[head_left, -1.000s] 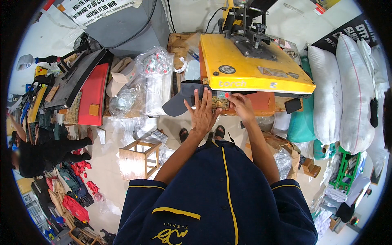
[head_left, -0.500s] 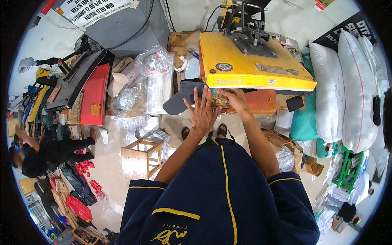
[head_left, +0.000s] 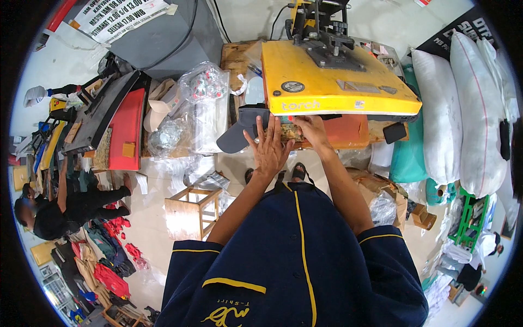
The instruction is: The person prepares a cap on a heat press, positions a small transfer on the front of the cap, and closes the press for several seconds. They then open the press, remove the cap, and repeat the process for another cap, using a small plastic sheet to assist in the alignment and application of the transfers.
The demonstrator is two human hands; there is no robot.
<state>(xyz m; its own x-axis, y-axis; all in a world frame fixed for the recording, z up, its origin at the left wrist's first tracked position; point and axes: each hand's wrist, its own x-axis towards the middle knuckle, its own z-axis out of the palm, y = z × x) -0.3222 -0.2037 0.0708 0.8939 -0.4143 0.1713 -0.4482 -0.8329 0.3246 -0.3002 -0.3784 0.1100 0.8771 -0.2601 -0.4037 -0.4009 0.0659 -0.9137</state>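
My left hand point(head_left: 268, 148) lies with fingers spread over a dark grey cap point(head_left: 237, 136), whose brim points left and whose crown sits at the front edge of the yellow heat press point(head_left: 338, 71). My right hand point(head_left: 309, 129) has its fingers bent together at a patterned piece point(head_left: 291, 133) with green and red bits, just under the press's upper plate and right of my left hand; what it pinches is mostly hidden. An orange lower pad point(head_left: 351, 131) shows to the right of my right hand.
Beige caps point(head_left: 158, 109) and plastic bags point(head_left: 199, 87) lie at left beside another press point(head_left: 125, 125). A black phone point(head_left: 393, 133) and white sacks point(head_left: 438, 114) are at right, a wooden stool point(head_left: 185, 210) below. A co-worker point(head_left: 71, 210) is at left; another point(head_left: 468, 275) at far right.
My right hand has shifted slightly up and left, further under the press's front edge. My left hand stays on the cap. The co-worker at left has moved an arm.
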